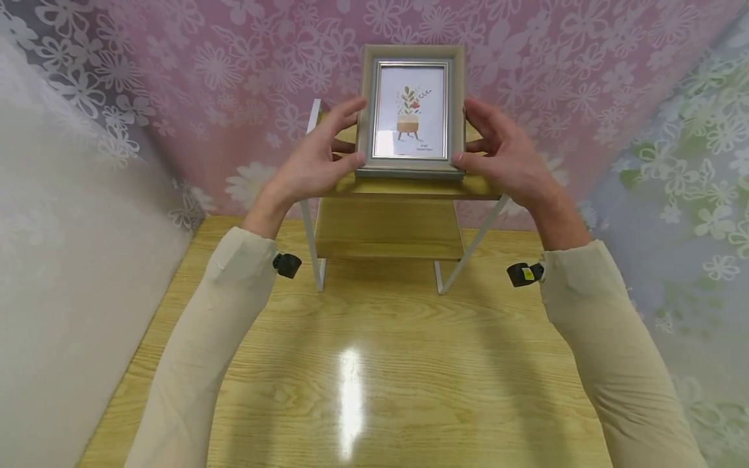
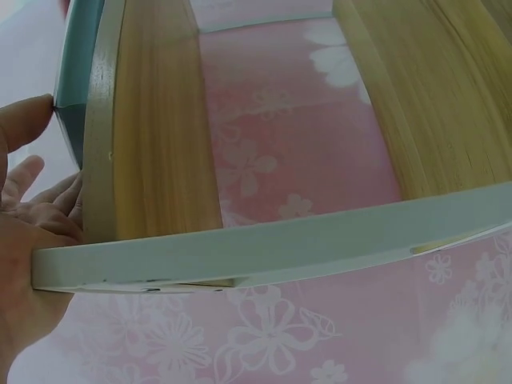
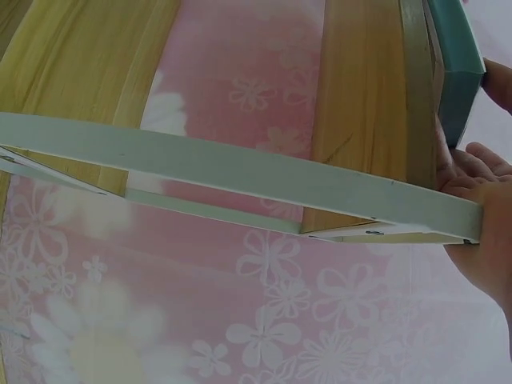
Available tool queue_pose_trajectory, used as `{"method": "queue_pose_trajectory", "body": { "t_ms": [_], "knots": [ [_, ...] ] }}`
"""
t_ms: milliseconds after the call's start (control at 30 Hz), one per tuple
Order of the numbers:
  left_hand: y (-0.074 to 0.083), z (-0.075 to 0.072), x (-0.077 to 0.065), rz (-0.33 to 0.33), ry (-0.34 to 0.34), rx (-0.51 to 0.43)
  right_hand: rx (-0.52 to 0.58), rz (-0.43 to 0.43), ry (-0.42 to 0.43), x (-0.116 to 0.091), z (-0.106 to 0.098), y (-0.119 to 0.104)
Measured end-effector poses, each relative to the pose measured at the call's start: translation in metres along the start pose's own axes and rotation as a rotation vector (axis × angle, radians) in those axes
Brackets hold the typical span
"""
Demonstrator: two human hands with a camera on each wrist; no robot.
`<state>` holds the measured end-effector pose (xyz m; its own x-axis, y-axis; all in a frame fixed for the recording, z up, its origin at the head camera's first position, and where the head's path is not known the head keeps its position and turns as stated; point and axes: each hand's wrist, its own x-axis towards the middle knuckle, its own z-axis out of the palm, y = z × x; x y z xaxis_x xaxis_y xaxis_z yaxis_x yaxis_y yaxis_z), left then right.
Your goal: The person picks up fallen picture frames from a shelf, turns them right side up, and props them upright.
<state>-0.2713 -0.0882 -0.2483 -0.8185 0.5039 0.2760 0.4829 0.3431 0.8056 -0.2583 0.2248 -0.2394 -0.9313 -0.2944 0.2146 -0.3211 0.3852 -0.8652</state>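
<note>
A picture frame point(image 1: 411, 112) with a beige border, a silver inner edge and a print of a potted plant is above the top board of a small shelf point(image 1: 386, 227), leaning back. My left hand point(image 1: 318, 155) holds its left side, thumb on the front near the lower corner. On the opposite side my right hand point(image 1: 509, 153) holds it the same way. In the left wrist view the frame's teal edge point(image 2: 78, 80) shows at my left thumb; the right wrist view shows the other edge point(image 3: 460, 72). Whether the frame touches the board is unclear.
The shelf has two wooden boards and white metal legs point(image 1: 450, 286), and stands against a pink flowered wall point(image 1: 246, 97). A pale wall point(image 1: 88, 214) closes the left side, a blue flowered one point(image 1: 690, 195) the right. Wood-patterned floor point(image 1: 374, 364) lies in front.
</note>
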Motion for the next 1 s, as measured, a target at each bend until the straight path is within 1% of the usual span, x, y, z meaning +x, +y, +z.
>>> {"method": "queue_pose_trajectory", "body": {
  "t_ms": [100,233,367,433,500,633,700,833,900,1000],
  "knots": [
    [0.001,0.000,0.000,0.000,0.008,0.026,0.008,-0.014,0.001,0.000,0.000,0.000],
    [0.003,0.001,-0.002,0.004,0.023,0.027,0.036,-0.024,-0.004,0.001,-0.001,0.000],
    [0.003,0.003,-0.002,0.021,0.051,-0.015,0.060,-0.007,-0.010,0.001,-0.002,0.001],
    [0.002,0.004,-0.002,0.038,0.068,-0.044,0.051,0.014,-0.012,0.001,-0.003,0.001],
    [0.002,0.005,-0.002,0.052,0.073,-0.028,0.036,0.044,-0.009,0.002,-0.004,0.000],
    [0.003,0.010,-0.001,0.057,0.053,0.043,-0.019,0.088,-0.012,0.003,-0.005,-0.002],
    [0.005,0.012,-0.001,0.054,0.058,0.044,-0.021,0.088,-0.018,0.004,-0.006,-0.004],
    [0.006,0.012,-0.001,0.030,0.103,-0.012,0.041,0.075,-0.027,0.005,-0.006,-0.005],
    [0.005,0.011,-0.001,0.024,0.118,-0.022,0.059,0.069,-0.027,0.005,-0.004,-0.004],
    [0.004,0.011,-0.002,0.021,0.129,-0.028,0.062,0.031,-0.033,0.005,-0.003,-0.003]
  ]
}}
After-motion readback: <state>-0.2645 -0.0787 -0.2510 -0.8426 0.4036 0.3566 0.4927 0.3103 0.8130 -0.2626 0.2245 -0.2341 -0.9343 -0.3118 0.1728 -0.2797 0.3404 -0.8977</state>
